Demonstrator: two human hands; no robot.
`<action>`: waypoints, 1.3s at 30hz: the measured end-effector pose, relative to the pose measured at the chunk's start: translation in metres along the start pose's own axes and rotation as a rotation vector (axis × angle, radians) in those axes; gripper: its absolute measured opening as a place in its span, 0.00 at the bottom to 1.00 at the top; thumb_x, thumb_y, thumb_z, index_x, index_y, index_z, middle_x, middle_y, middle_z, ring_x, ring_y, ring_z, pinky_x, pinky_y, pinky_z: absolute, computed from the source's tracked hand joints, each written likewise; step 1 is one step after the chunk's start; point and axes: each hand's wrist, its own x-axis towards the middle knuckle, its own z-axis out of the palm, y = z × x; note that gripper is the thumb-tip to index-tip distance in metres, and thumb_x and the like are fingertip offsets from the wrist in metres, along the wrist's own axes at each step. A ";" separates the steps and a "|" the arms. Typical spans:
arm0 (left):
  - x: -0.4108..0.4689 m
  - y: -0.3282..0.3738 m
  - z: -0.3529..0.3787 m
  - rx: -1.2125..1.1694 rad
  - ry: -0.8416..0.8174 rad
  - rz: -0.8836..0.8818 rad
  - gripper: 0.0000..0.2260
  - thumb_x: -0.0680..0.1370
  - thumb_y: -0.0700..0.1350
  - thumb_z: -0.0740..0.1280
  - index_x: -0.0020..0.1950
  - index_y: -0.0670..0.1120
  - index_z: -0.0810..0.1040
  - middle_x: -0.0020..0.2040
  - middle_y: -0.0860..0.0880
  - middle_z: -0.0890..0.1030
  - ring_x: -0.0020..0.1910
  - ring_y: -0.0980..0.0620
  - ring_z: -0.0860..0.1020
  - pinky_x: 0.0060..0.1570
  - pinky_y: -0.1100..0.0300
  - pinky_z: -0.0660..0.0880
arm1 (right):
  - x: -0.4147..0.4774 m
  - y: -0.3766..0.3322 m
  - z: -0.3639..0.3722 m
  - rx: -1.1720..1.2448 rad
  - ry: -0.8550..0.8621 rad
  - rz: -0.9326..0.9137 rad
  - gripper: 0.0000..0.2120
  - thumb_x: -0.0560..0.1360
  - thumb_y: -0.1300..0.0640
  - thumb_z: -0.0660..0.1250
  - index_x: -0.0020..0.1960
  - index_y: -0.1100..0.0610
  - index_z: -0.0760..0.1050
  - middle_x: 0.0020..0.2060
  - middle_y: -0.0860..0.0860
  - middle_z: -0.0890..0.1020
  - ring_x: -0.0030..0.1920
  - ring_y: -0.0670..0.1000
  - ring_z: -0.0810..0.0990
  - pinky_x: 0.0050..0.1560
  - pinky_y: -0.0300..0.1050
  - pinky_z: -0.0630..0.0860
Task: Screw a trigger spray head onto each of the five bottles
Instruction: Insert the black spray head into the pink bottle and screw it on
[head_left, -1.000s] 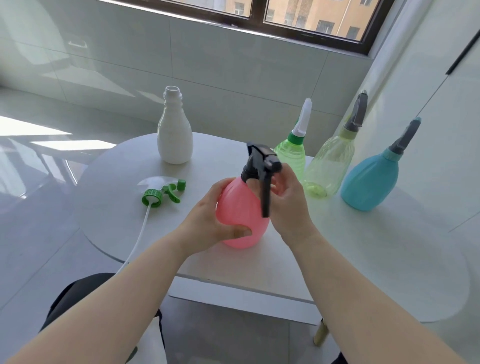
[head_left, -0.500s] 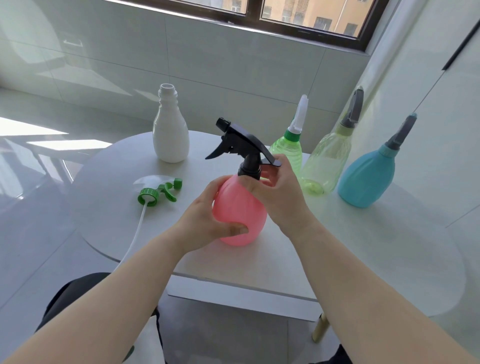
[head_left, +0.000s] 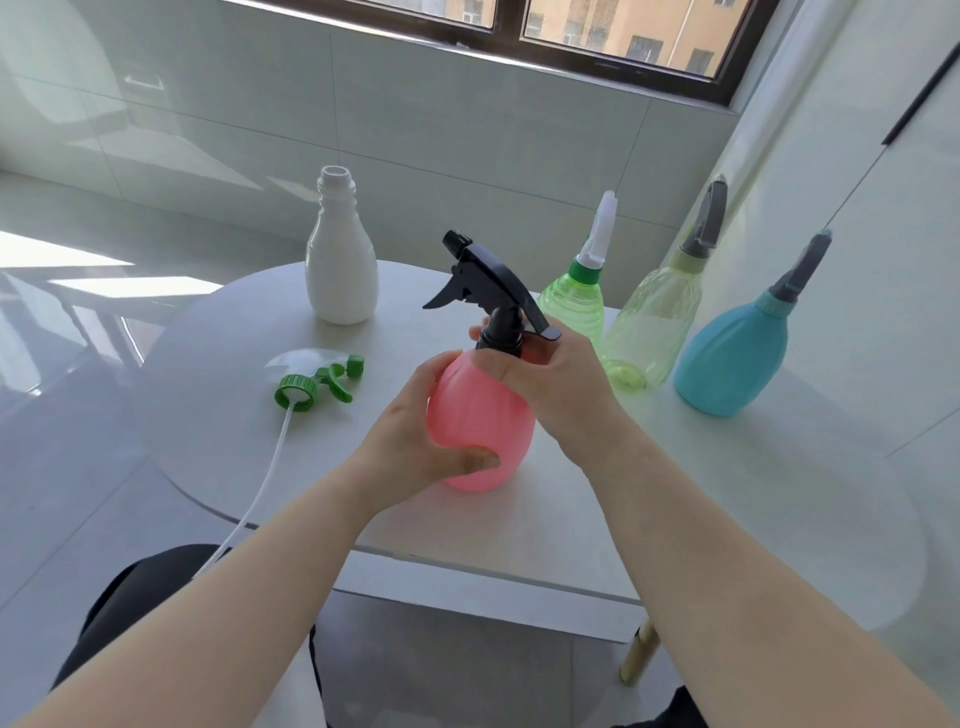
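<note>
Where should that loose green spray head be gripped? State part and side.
Probably its ribbed collar, from above, pinched across its ring. The spray head lies flat on the table, its thin tube trailing off the near edge; the collar is its roundest, sturdiest-looking part.

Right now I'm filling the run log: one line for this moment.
left hand holds round pink plastic bottle | right hand grips black trigger spray head on it | white plastic bottle uncapped

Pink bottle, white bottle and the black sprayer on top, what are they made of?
The pink bottle is probably thin plastic, a bit see-through, since light glows through it. The white bottle looks like solid-coloured plastic, smooth with a soft shine and moulded ridges at the neck. The black spray head looks like hard plastic with a dull finish.
</note>
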 end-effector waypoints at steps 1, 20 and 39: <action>-0.001 -0.001 -0.001 0.011 -0.014 0.003 0.38 0.54 0.51 0.74 0.55 0.72 0.58 0.55 0.67 0.67 0.53 0.65 0.70 0.40 0.75 0.68 | 0.001 -0.001 -0.004 0.039 -0.059 0.008 0.12 0.67 0.67 0.69 0.42 0.50 0.75 0.41 0.46 0.81 0.45 0.44 0.80 0.50 0.35 0.76; 0.004 -0.018 0.019 0.068 0.059 -0.090 0.36 0.57 0.48 0.76 0.47 0.72 0.53 0.45 0.69 0.65 0.39 0.79 0.65 0.33 0.85 0.62 | 0.014 0.001 0.013 -0.126 0.157 0.071 0.11 0.67 0.63 0.67 0.29 0.54 0.71 0.28 0.50 0.73 0.27 0.41 0.70 0.28 0.24 0.65; -0.020 -0.018 0.007 0.143 0.041 -0.009 0.49 0.59 0.58 0.74 0.72 0.55 0.48 0.64 0.62 0.57 0.63 0.65 0.56 0.62 0.66 0.54 | -0.002 -0.011 0.005 -0.109 0.092 0.028 0.10 0.70 0.65 0.66 0.42 0.50 0.73 0.40 0.43 0.78 0.40 0.35 0.78 0.44 0.24 0.72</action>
